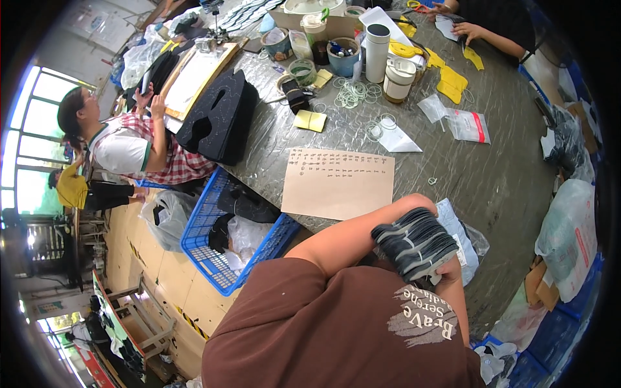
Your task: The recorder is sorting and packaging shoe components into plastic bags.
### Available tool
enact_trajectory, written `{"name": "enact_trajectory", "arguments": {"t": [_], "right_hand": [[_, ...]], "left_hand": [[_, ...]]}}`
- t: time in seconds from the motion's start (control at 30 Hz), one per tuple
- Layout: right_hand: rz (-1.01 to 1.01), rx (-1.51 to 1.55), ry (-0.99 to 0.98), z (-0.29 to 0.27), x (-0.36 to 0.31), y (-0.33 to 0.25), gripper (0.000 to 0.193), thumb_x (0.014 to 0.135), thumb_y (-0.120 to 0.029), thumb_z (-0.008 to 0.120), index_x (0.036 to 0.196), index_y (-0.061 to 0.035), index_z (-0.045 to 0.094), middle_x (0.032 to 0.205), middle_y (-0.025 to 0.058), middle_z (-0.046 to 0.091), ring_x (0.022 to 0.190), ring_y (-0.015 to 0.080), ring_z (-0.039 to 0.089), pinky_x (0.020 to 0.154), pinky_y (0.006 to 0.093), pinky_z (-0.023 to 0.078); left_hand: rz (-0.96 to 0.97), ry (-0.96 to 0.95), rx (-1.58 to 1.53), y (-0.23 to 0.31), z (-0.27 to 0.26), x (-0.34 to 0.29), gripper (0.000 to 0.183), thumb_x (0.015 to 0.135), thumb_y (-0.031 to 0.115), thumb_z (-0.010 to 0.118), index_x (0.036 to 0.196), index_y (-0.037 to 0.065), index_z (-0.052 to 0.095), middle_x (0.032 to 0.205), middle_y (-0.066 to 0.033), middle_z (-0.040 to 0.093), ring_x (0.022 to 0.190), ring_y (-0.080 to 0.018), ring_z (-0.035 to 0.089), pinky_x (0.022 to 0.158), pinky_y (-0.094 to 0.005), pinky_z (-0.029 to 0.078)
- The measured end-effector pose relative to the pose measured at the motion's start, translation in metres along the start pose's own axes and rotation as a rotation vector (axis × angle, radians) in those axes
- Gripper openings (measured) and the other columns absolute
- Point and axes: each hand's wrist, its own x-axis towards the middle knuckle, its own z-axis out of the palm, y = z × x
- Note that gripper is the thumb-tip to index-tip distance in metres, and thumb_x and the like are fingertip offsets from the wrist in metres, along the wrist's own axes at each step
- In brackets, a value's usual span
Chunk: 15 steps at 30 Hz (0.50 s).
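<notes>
A thick stack of dark cut fabric pieces (414, 244) with pale edges is held up close to my chest, over the table's near edge. My left hand (419, 203) curls over the far end of the stack, most of its fingers hidden. Gripping the near end, my right hand (447, 270) has its fingers partly covered by the pieces. Beside the stack on the table lies a light blue plastic packet (460, 240). Just beyond my left forearm rests a brown paper sheet (337, 187) with handwritten rows.
On the grey table (501, 187) are rubber bands (352, 94), a white tumbler (376, 55), a lidded jar (398, 81) and yellow pieces (451, 84). A blue basket (223, 275) stands at left. One co-worker (129, 149) sits left; another's hands (469, 31) work at far right.
</notes>
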Motion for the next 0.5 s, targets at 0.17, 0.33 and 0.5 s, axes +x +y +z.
{"name": "enact_trajectory", "arguments": {"t": [0.17,0.33,0.5], "right_hand": [[-0.34,-0.414,0.341,0.006,0.0,-0.03,0.091,0.048,-0.006,0.072,0.128,0.0011,0.029,0.113,0.0133,0.049,0.104,0.0228,0.05,0.091,0.0343,0.039],[-0.505,-1.021,0.601,-0.01,0.004,-0.008,0.084,0.052,-0.005,0.073,0.124,0.001,0.03,0.113,0.0145,0.048,0.105,0.0251,0.048,0.092,0.0342,0.036],[-0.606,-1.182,0.895,-0.012,0.021,0.009,0.088,0.053,-0.009,0.075,0.126,0.0023,0.028,0.119,0.0184,0.043,0.111,0.0284,0.042,0.096,0.0357,0.031]], "left_hand": [[-0.407,-0.136,-1.882,0.004,-0.045,-0.042,0.014,0.074,0.015,0.064,0.08,0.002,0.06,0.07,-0.0022,0.057,0.061,-0.0082,0.052,0.054,-0.0219,0.042],[-0.706,0.197,-0.899,0.077,-0.037,-0.031,0.023,0.068,0.003,0.067,0.089,0.0,0.057,0.065,0.0013,0.053,0.056,-0.0062,0.049,0.051,-0.0205,0.04],[-0.766,0.379,-0.443,0.083,0.0,-0.024,0.031,0.071,0.006,0.066,0.099,-0.002,0.054,0.066,0.0004,0.054,0.059,-0.0074,0.051,0.054,-0.022,0.043]]}}
